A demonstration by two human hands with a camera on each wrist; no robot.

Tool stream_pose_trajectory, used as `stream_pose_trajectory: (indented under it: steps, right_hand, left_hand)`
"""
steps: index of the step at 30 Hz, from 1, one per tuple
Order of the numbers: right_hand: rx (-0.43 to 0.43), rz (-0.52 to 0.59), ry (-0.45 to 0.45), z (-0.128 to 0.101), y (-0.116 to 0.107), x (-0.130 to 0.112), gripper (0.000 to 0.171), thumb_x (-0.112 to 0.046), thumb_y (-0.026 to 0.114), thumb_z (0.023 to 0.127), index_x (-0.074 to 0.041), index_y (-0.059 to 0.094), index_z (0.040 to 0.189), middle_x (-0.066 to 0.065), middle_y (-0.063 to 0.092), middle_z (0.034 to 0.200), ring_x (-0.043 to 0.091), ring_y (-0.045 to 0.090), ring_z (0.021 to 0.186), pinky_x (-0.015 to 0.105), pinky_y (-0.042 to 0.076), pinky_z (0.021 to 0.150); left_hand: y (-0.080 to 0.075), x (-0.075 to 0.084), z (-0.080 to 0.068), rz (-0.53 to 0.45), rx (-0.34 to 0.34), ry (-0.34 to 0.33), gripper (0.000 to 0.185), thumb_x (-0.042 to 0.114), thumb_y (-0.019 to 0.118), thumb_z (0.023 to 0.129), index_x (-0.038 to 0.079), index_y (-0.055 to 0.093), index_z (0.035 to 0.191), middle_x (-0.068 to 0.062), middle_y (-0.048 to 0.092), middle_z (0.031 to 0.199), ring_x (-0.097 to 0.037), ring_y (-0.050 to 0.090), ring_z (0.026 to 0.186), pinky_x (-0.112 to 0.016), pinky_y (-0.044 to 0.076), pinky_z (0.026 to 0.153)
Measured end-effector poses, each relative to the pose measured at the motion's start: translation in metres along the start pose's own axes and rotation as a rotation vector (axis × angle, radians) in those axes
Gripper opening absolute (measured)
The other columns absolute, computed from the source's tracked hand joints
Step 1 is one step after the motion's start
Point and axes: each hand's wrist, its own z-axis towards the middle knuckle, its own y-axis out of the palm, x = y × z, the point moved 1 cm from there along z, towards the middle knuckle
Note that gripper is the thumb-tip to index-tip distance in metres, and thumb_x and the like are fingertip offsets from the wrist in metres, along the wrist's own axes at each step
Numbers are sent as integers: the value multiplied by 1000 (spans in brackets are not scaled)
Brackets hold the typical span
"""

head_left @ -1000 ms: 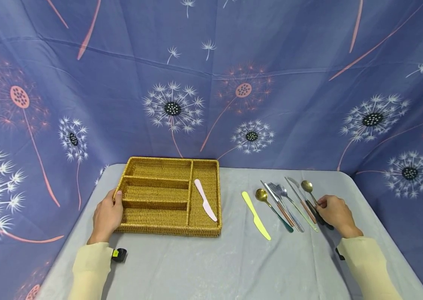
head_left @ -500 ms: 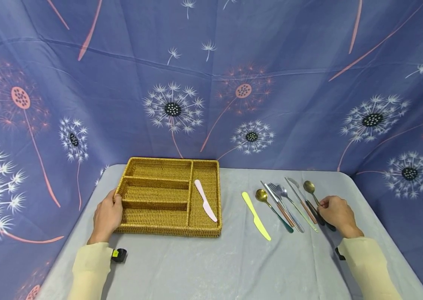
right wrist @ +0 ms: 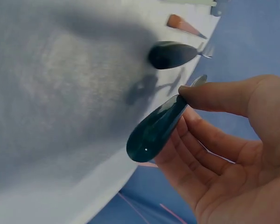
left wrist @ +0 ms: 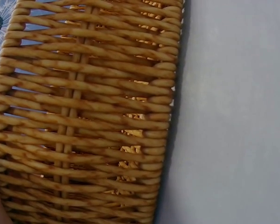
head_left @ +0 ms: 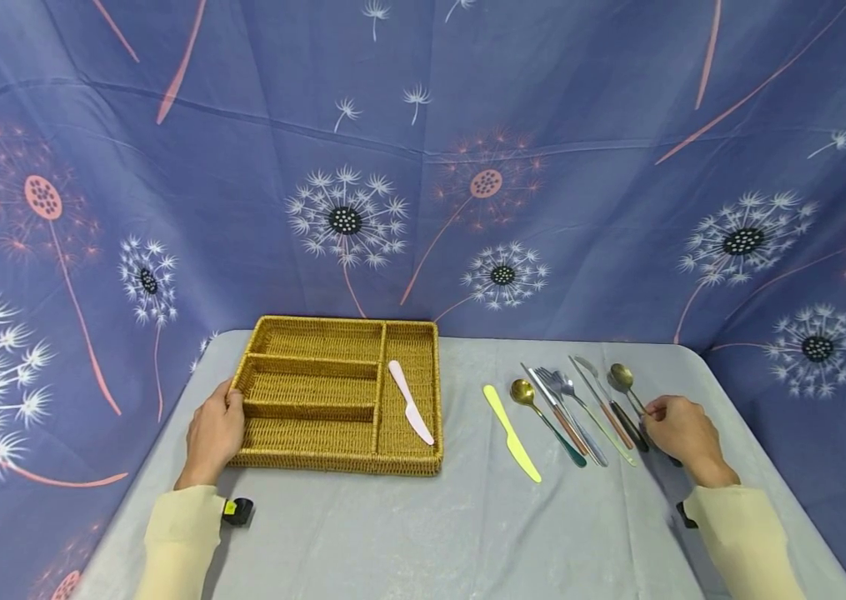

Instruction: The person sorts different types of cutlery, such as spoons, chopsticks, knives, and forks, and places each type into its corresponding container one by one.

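Observation:
My left hand (head_left: 214, 435) grips the left side of a wicker cutlery tray (head_left: 310, 435), its thumb over the rim. Close up, the left wrist view is filled by the tray's woven wall (left wrist: 84, 112). Inside the tray's right compartment lies a pink knife (head_left: 411, 408). At the right of the table, my right hand (head_left: 688, 437) pinches a spoon with a gold bowl (head_left: 621, 377) between thumb and fingers. The spoon's dark green handle (right wrist: 154, 133) shows in the right wrist view, raised off the cloth. Beside it lies a dark-handled knife (head_left: 628, 427).
Left of the right hand lie a yellow knife (head_left: 513, 433), a gold spoon with a green handle (head_left: 553, 425), and several forks and knives close together. Patterned blue cloth (head_left: 423, 167) hangs behind the pale tablecloth (head_left: 392, 533).
My right hand has shifted slightly right and toward me, with the pinched spoon lifting a little. The left hand and the tray stay in place.

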Motion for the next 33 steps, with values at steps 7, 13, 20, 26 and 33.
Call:
stream_pose_trajectory:
  steps: [7,13,20,26,33]
  right_hand:
    - [38,-1,-44,-6,-8,-15,16,-6,67,93,7,75,98,14,71,81,19,58,60,35,43,50]
    - [44,10,-71,-13,-12,-23,17,-4,65,93,8,76,100,13,72,81,17,57,59,35,43,49]
    - [80,13,-141,-21,-17,-38,15,-2,68,91,5,78,100,11,74,81,17,61,65,35,44,53]
    - [49,25,-186,-22,-14,-56,15,-1,70,92,5,78,102,11,74,84,22,65,70,35,47,54]
    - [-25,66,-219,-21,-6,-83,14,-2,71,94,5,77,105,10,74,86,19,63,71,36,46,55]
  left_hand:
    - [-1,0,-1,-3,-17,-2,65,36,17,115,0,33,167,-34,42,162,-60,43,143,-74,34,115]
    - [0,-1,-2,-2,-25,-1,65,36,17,116,-1,31,167,-34,41,163,-60,41,144,-75,33,116]
    - [0,-1,-2,-2,-20,6,65,37,17,116,0,32,167,-34,41,162,-60,41,144,-74,32,117]
    - [0,-2,-1,1,-22,5,65,36,18,116,-1,32,167,-34,41,163,-59,40,145,-73,32,117]
    - [0,-3,0,7,-19,3,65,37,18,116,0,32,167,-34,41,163,-60,40,145,-74,32,117]
